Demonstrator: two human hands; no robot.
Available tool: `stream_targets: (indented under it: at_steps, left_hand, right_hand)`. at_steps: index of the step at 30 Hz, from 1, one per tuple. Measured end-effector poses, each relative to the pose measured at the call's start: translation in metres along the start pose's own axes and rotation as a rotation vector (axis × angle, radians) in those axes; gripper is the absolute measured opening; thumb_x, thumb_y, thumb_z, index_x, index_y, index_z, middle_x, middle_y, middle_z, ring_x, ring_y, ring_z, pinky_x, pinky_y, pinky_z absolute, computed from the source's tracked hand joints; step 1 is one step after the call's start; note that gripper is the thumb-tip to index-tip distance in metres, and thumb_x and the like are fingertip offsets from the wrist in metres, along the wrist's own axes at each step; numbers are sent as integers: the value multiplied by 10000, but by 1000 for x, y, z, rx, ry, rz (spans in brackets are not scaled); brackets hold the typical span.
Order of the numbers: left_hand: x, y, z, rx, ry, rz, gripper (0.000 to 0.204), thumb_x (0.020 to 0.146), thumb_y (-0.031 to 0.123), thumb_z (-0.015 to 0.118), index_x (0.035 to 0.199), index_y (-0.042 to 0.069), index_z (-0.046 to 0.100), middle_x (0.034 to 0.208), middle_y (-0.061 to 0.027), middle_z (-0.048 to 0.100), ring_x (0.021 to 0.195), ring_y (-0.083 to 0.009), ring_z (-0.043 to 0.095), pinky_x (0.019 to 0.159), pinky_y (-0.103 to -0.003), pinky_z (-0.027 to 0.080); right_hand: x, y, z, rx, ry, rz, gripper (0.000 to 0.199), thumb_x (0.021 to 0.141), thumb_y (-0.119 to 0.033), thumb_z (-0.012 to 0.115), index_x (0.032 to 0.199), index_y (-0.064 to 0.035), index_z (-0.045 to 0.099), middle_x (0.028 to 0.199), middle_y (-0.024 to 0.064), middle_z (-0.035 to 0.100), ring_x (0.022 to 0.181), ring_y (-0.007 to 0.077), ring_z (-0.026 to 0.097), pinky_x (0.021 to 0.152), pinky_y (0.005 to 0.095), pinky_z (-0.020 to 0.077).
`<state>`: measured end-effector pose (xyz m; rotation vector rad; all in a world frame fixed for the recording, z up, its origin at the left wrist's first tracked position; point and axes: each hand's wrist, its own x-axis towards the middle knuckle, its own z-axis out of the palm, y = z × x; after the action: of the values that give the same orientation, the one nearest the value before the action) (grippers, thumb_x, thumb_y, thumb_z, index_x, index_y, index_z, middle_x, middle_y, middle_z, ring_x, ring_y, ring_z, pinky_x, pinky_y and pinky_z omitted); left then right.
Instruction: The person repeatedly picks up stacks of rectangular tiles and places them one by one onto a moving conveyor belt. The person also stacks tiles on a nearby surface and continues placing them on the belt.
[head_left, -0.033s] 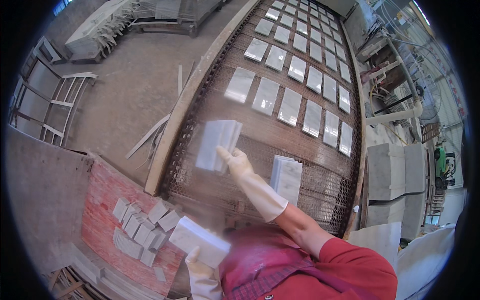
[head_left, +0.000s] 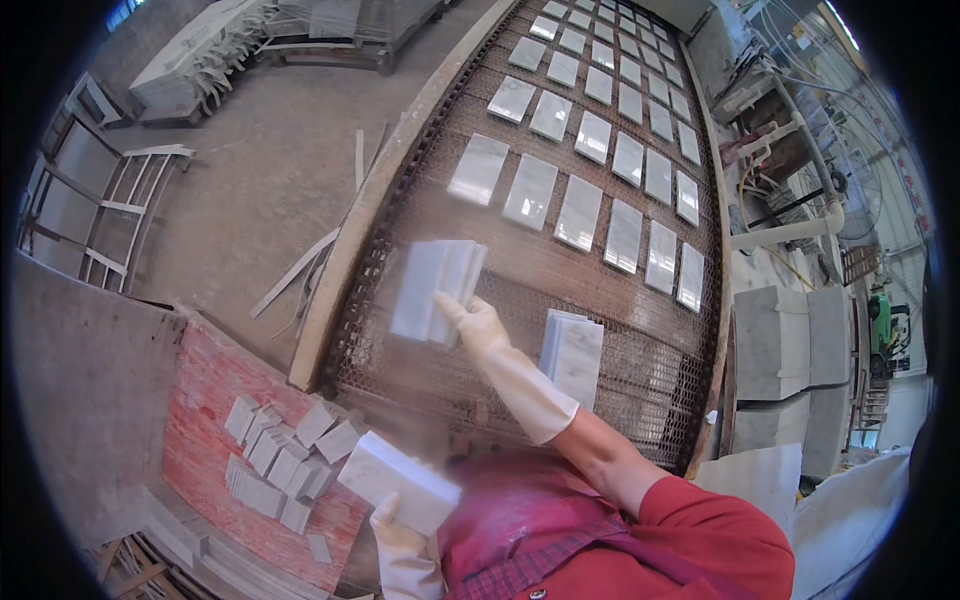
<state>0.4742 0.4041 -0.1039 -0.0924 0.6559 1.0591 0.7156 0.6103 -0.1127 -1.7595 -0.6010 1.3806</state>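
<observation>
My right hand (head_left: 478, 325), in a pale glove, reaches over the mesh conveyor. Its thumb and fingers are closed on the right edge of a slightly fanned stack of white marble tiles (head_left: 420, 290) at the belt's near left. Close to my body, my left hand (head_left: 400, 540), also gloved, grips another stack of tiles (head_left: 400, 485), tilted, with its grey-veined face up. Right of my right forearm, a small stack of similar tiles (head_left: 575, 360) rests on the belt. My left fingers beneath the tiles are partly hidden.
Rows of glossy tiles (head_left: 530, 190) lie spaced along the conveyor (head_left: 650, 345). At the lower left, a red-stained board (head_left: 210, 400) carries piles of small stone pieces (head_left: 285, 460). Large grey stone blocks (head_left: 770, 345) stand to the right, and a metal rack (head_left: 120, 205) stands at the left.
</observation>
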Motion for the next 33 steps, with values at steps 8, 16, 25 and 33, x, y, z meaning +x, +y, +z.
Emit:
stream_targets:
  at_steps: [8, 16, 25, 33]
  left_hand:
    - [7, 1, 5, 24, 8, -25, 756, 765, 203, 756, 1446, 35, 477, 1335, -148, 603, 1250, -364, 591, 1089, -554, 471]
    - [8, 3, 1, 43, -57, -88, 779, 769, 174, 765, 1472, 35, 459, 1343, -153, 602, 1271, -363, 579, 1125, -564, 446]
    - [6, -4, 12, 57, -114, -134, 752, 763, 175, 779, 1438, 36, 478, 1323, -155, 607, 1239, -353, 599, 1098, -552, 466]
    - [15, -9, 30, 173, -101, -196, 788, 733, 209, 785, 1435, 27, 476, 1316, -156, 615, 1234, -352, 605, 1069, -552, 492]
  right_hand:
    - [-15, 24, -38, 36, 54, 17, 577, 957, -444, 699, 1340, -15, 651, 1267, 148, 712, 1159, 233, 660, 1014, 356, 482]
    - [-28, 30, -44, 49, 152, -20, 557, 977, -470, 684, 1281, -6, 635, 1093, 86, 716, 920, 175, 668, 682, 329, 539]
    - [-74, 8, -67, 1, 201, -23, 524, 993, -436, 644, 1288, -3, 622, 1092, 106, 724, 864, 177, 690, 631, 322, 552]
    - [-149, 32, -135, -29, 261, -113, 515, 982, -440, 678, 1264, -10, 648, 1075, 108, 744, 870, 155, 693, 683, 326, 553]
